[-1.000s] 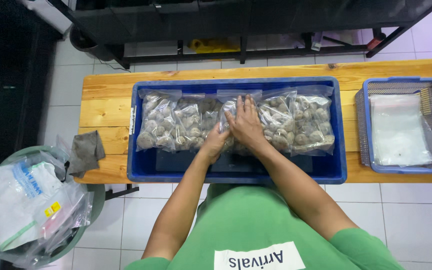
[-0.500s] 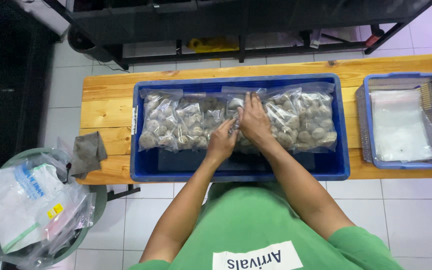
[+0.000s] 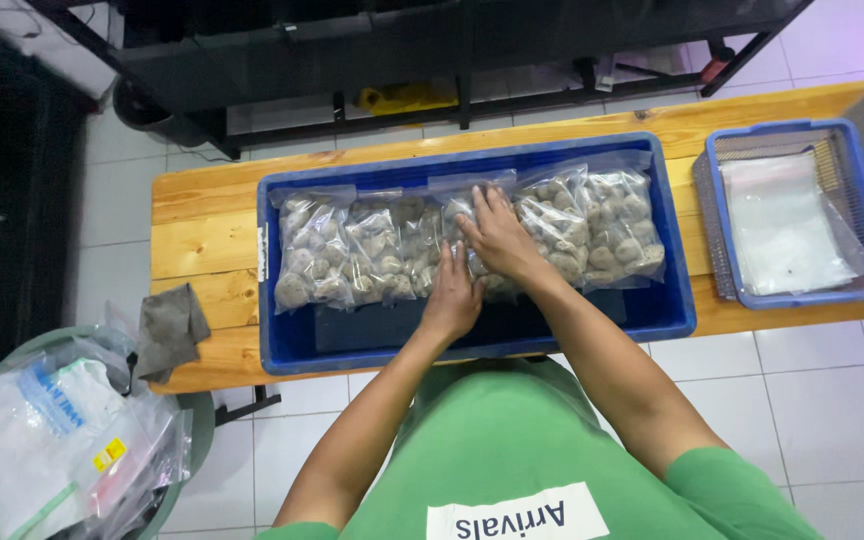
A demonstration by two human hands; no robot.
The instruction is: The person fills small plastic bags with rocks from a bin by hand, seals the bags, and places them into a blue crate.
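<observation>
Desk point(image 3: 202, 240) of pale varnished wood planks, seen from above, carries the whole arrangement. Largest upon it is a deep blue rectangular plastic crate point(image 3: 672, 300), whose far half is filled by a row of clear plastic zip bags of grey-brown rounded lumps point(image 3: 342, 255), lying flat and side by side, touching or overlapping from the left wall to near the right wall. The near half of the crate floor shows bare and dark, so the row appears to be only partly built up, with room for more bags in front. At the right end of the desk stands a smaller blue mesh-sided plastic basket point(image 3: 717, 215) holding flat, empty clear plastic bags point(image 3: 782, 225), apparently stock not yet used. At the lower left, off the desk, a round pale-green bin point(image 3: 197, 425) holds crumpled clear and white plastic wrappings point(image 3: 42, 450). A grey crumpled cloth point(image 3: 167, 325) lies on the desk's near left edge. Both hands work at the middle of the row: the right hand point(image 3: 497, 235) lies flat, fingers spread, pressing on a central bag; the left hand point(image 3: 452, 295) rests just beside it on the bag's near edge, fingers extended rather than closed. Whether either hand pinches the plastic cannot be told.
</observation>
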